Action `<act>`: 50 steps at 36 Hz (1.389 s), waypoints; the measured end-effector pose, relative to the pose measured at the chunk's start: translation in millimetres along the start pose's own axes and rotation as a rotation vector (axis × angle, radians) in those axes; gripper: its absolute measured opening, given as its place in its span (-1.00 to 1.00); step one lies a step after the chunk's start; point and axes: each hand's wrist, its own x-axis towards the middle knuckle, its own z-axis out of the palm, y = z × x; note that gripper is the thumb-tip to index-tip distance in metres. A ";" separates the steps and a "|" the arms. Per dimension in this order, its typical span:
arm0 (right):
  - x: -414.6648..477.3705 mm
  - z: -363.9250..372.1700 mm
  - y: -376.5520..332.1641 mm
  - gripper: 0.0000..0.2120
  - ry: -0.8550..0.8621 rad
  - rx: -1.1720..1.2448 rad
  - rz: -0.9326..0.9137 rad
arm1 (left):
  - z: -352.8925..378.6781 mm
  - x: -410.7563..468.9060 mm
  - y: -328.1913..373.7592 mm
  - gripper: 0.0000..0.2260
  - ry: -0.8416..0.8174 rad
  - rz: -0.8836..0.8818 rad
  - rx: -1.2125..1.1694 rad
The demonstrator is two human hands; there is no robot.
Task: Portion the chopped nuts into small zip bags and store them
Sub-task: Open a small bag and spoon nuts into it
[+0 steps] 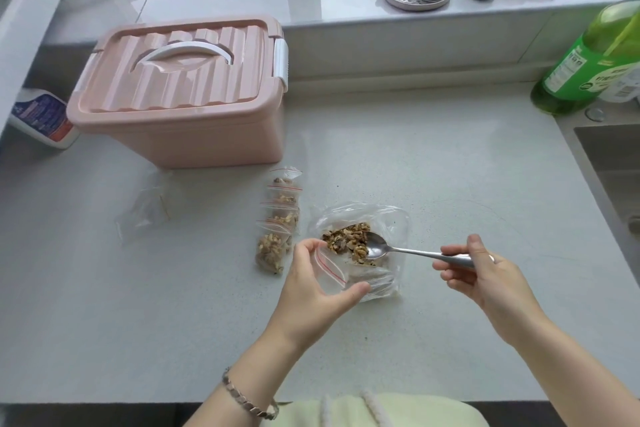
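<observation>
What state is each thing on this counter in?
Pink plastic lidded storage box: closed, latched.
Large clear plastic bag of chopped nuts: open, part full.
Small clear red-striped zip bag: held, looks empty.
Silver metal spoon: held, bowl among nuts.
Row of small zip bags: filled.

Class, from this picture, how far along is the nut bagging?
Done: several filled small bags lie beside the large bag. In hand: left hand holds a small zip bag, right hand holds the spoon in the nuts. Left: remaining nuts; pink box lid on.
</observation>
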 end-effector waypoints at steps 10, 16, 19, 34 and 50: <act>-13.1 -1.1 -35.9 -0.56 0.013 -0.059 -0.101 | 2.4 15.9 -6.0 -0.64 0.088 0.052 0.039; -23.3 0.5 -59.1 -0.55 0.034 -0.086 -0.194 | 8.2 25.5 -8.2 -0.69 0.109 0.088 0.069; -26.9 5.1 -63.7 -0.55 0.021 -0.126 -0.230 | 11.8 26.3 -5.1 -0.65 0.094 0.106 0.123; -50.6 33.4 -48.3 -0.54 -0.177 -0.610 -0.803 | 20.1 21.7 -16.0 -0.60 0.116 0.141 0.098; -6.5 18.4 -10.0 -0.54 0.067 -0.568 -0.708 | 15.9 13.2 -28.3 -0.60 0.162 0.025 0.047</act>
